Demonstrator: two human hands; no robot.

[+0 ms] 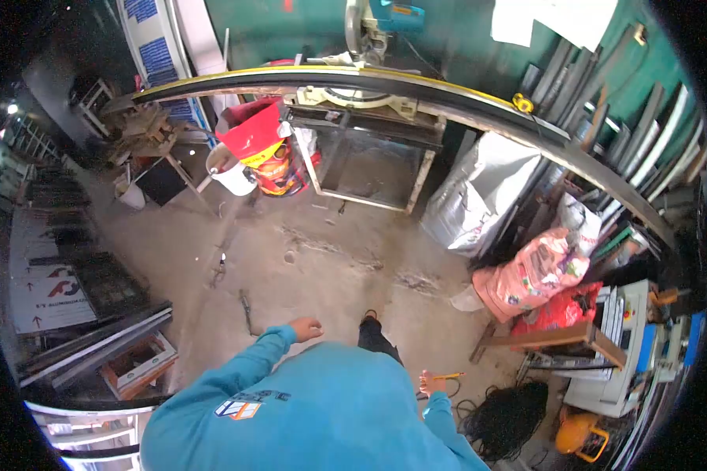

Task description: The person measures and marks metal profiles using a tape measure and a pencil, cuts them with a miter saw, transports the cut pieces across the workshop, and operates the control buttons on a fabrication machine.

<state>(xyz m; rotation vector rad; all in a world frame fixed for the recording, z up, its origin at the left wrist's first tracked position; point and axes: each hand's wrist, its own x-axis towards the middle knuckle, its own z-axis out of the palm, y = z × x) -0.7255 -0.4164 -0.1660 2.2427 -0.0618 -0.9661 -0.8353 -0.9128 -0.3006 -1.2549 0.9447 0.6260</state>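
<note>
My left hand (306, 328) hangs in front of my body above the concrete floor, its fingers loosely bent and nothing visible in them. Lower on the other side, my right hand (430, 383) grips a thin yellow pencil (452, 376) that points outward. Across the bench ahead lies a long dark profile (283, 83) with a yellow tape stretched along it. The tape measure's case (522, 102) sits toward the right end. Behind the profile stands a miter saw (365, 35), with a blue-green motor housing. Both hands are well apart from the bench.
A red bag (263, 141), a white bucket (232, 173) and a silvery sack (483, 192) stand below the bench. Pink sacks (534, 271), a machine (613, 353) and a dark cable heap (507, 420) occupy the right. Metal profiles (102, 345) lie left.
</note>
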